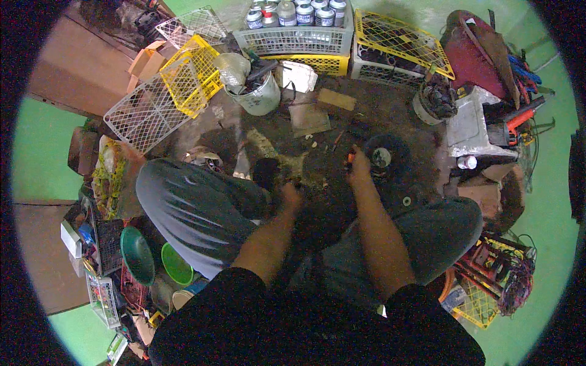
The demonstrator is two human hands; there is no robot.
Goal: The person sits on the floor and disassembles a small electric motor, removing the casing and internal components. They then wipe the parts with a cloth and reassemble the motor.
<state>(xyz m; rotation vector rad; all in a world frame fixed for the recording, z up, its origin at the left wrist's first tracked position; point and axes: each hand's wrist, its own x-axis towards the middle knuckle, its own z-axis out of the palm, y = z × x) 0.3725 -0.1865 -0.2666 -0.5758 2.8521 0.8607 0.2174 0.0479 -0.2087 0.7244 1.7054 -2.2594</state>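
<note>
My right hand (359, 166) is closed round an orange-handled tool (351, 158); the tool's kind is not clear. Just beyond it, a thin dark rod with a reddish part (337, 140) points up and away; I cannot tell if it joins the handle. My left hand (291, 194) is closed low between my knees, near a small dark thing at its fingertips, too dim to name. Right of my right hand lies a dark round thing with a pale centre (381, 157). A small pale ring (406, 200) is by my right knee.
Ahead stand a white bucket (259, 97), a grey crate of spray cans (293, 41) and a flat board (309, 119). A pot of dark scraps (430, 104) and a power tool with an orange part (519, 122) are at right. Green basins (137, 256) sit left.
</note>
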